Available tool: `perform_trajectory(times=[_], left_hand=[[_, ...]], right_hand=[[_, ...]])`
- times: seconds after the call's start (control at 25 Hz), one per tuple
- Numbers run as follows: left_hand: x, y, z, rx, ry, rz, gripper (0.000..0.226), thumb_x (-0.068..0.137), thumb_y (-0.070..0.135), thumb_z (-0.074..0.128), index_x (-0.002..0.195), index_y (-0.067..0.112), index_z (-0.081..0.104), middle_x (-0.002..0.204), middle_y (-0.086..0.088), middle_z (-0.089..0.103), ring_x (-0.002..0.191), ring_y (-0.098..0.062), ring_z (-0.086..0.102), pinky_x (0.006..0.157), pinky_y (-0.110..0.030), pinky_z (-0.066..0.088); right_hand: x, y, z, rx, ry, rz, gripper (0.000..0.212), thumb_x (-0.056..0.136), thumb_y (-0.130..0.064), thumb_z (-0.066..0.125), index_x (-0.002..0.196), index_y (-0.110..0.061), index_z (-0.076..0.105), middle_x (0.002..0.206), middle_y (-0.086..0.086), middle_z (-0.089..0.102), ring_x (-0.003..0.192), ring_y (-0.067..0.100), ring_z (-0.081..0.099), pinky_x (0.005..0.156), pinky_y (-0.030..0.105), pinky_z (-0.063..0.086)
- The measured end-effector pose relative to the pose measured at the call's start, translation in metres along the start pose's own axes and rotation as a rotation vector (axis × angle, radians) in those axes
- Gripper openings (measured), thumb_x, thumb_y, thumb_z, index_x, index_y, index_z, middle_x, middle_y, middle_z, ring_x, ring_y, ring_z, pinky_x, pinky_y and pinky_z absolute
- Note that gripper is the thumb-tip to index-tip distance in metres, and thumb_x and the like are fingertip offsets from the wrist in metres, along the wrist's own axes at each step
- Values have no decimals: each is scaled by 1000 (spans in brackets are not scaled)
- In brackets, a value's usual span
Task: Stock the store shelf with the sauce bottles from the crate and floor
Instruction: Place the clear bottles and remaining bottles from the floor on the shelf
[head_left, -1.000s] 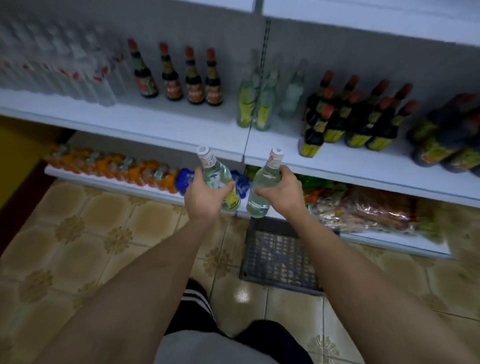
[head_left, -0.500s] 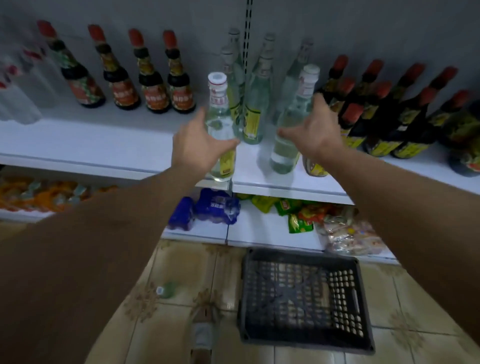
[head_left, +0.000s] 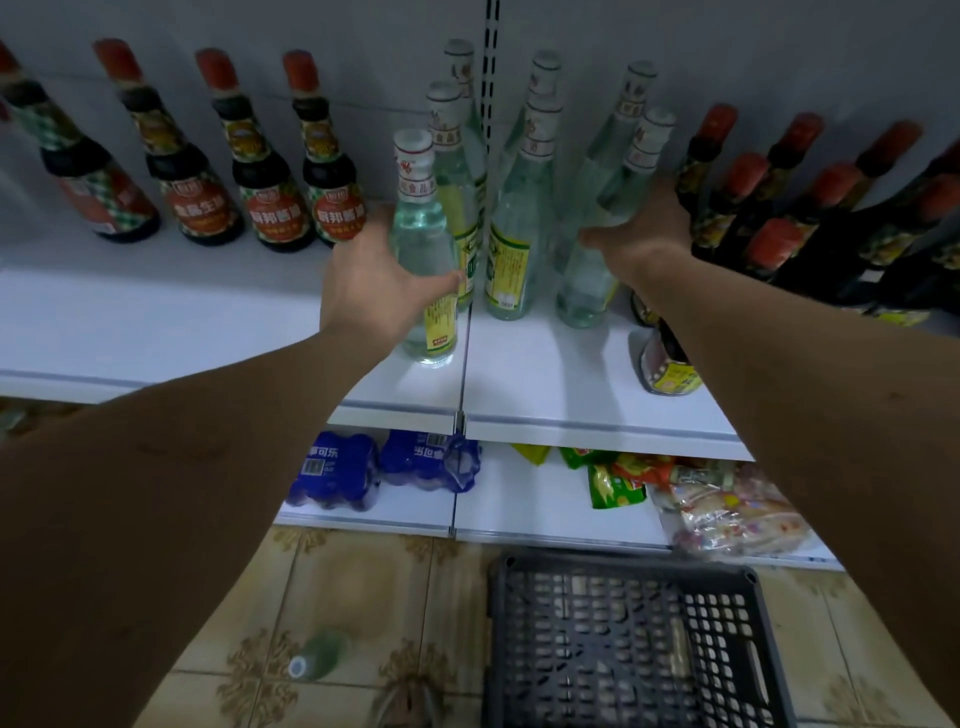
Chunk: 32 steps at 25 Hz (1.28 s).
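under my left hand (head_left: 374, 283) stood 1 clear sauce bottle (head_left: 423, 270), upright on the white shelf (head_left: 208, 322), near its front edge. my fingers and thumb were curled round its body, gripping it. my right hand (head_left: 641, 239) reached just beyond and to the right, wrapped round a second clear bottle (head_left: 592, 270) that leaned a little against the group of clear bottles (head_left: 511, 208) between my 2 hands. that one also seemed to have its base on the shelf, though my wrist hid part of it.

i judged the step to be setting this pair down beside their like, with the dark red-capped bottles (head_left: 270, 176) off to the left of my left hand and more dark bottles (head_left: 779, 218) crowding close to the right of my right hand. the next move called for straightening the right bottle, letting go of both without knocking the close neighbours, and drawing my arms back.

below my arms, the black crate (head_left: 623, 634) looked emptied as far as i could tell, and 1 green bottle (head_left: 319, 654) lay on its side on the tiled floor (head_left: 363, 582) beneath my left forearm, so more stocking remained.
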<state>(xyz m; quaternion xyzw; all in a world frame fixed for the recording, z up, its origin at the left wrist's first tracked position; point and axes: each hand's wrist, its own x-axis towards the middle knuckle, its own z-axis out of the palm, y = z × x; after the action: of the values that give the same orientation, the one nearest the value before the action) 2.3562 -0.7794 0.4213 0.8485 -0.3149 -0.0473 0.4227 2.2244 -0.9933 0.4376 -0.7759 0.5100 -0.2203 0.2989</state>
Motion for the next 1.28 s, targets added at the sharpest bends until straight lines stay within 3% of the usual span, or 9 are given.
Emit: perform_trajectory(times=[0.2,0.48,0.56,0.64,0.76,0.88,1.04,1.2,1.28], left_hand=[[-2,-5,9,-117,-17,-37,64,65,49,82,118,26,54,112,7,66,102,-16,63,91,-40,54],[-12,-7,19,-259,-28,-78,77,70,42,81,134,27,41,128,3,60,118,-20,57,99,-46,49],[-17,-6,15,-265,-45,-107,84,71,35,83,141,24,36,135,2,55,124,-19,52,104,-44,45],[-32,-7,7,-260,-27,-128,92,73,33,83,147,23,30,142,0,48,128,-18,46,107,-39,42],[-73,-20,-11,-180,99,-162,77,79,40,76,143,23,36,130,1,51,112,-13,49,93,-31,44],[-129,-56,-29,-185,263,-271,47,91,48,56,131,25,46,116,2,55,99,-12,55,84,-33,50],[-209,-126,-41,-141,342,-472,32,100,41,41,123,19,49,113,0,58,99,-17,57,78,-27,45],[-271,-212,-37,-51,124,-774,33,99,35,46,128,19,47,116,-2,56,98,-20,56,84,-34,47],[-293,-261,-33,-20,-28,-892,37,97,35,50,131,20,46,118,-7,59,97,-29,61,87,-42,53]], right_hand=[[11,3,9,44,0,2,75,78,-30,78,140,-15,40,130,7,57,117,28,57,92,32,49],[-2,7,9,19,-97,128,90,82,-35,75,147,-1,22,148,14,39,135,30,41,111,37,37],[-29,6,4,15,-31,162,76,87,-29,69,143,0,25,146,16,39,133,32,42,107,37,32],[-68,5,0,39,112,157,49,91,-22,57,132,-5,36,134,19,50,122,36,50,94,39,35],[-134,12,9,43,196,45,24,90,-17,46,114,-11,47,104,15,65,95,39,60,73,40,40],[-192,23,36,39,-12,-99,17,92,-20,46,108,-14,46,88,11,64,79,36,57,62,36,37],[-269,44,98,-4,-429,-249,15,93,-26,51,103,-15,47,85,9,63,76,32,60,63,38,47],[-335,72,189,-147,-790,-165,30,95,-36,52,117,-17,44,81,4,58,76,27,60,61,34,47],[-362,87,234,-180,-894,-48,37,93,-36,54,122,-15,45,94,8,63,86,30,63,71,37,52]])
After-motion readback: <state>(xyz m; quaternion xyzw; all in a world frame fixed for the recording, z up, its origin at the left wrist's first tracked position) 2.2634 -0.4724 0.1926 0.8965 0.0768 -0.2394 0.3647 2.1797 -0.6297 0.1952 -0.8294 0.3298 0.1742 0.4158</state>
